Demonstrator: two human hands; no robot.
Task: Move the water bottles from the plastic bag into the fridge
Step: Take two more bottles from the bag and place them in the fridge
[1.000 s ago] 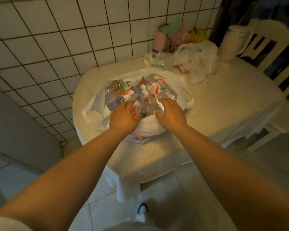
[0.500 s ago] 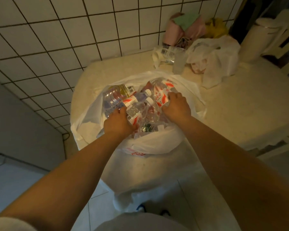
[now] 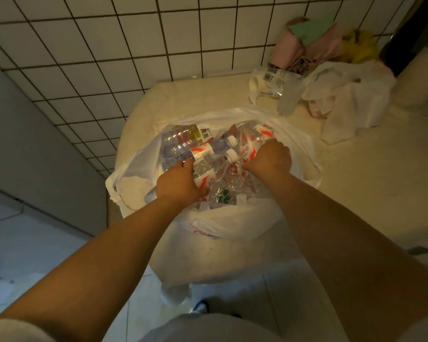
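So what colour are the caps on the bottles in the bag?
White: two bottle caps show between the hands in the head view, the only one.

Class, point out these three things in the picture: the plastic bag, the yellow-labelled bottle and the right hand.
plastic bag (image 3: 232,225): head view, near wall.
yellow-labelled bottle (image 3: 183,137): head view, clear body.
right hand (image 3: 269,160): head view, back of hand.

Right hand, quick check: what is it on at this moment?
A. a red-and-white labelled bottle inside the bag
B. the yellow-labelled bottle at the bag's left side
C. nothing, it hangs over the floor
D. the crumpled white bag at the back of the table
A: the right hand is curled over a red-and-white labelled bottle inside the open plastic bag, while the left hand grips another bottle beside it.
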